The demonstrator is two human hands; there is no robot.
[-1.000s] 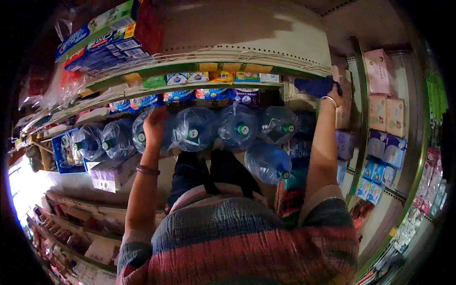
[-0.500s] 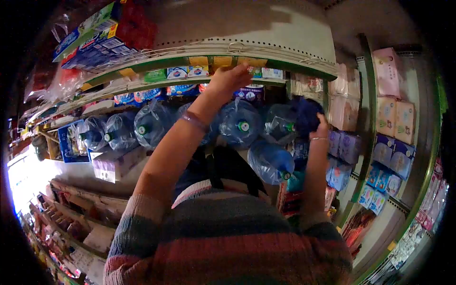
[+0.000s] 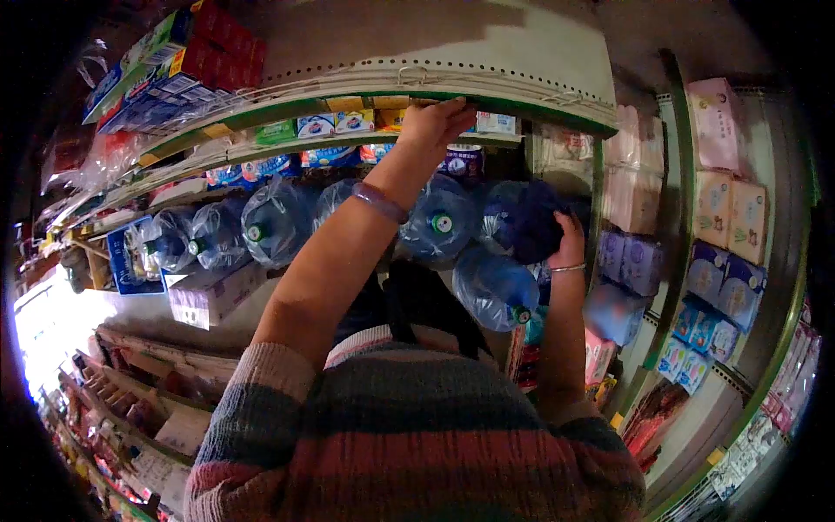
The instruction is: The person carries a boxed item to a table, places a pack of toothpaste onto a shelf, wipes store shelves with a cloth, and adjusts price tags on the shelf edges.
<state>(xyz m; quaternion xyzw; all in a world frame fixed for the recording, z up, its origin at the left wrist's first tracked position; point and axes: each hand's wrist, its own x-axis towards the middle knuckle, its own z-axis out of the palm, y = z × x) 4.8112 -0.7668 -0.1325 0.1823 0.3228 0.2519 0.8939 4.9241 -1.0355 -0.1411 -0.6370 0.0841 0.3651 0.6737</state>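
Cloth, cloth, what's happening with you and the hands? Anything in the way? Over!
Right hand holding cloth. Left hand at shelf edge, no cloth in it. Bottles crowded close by the cloth.

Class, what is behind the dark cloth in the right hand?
Part of a bottle shows left of the cloth. The rest is covered by the cloth, and whatever else lies behind cannot be seen.

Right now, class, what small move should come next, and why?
Perhaps draw the dark blue cloth across the bottle behind it: the right hand grips the bunched cloth, which overlaps that bottle in view, while the left hand is up at the shelf edge.
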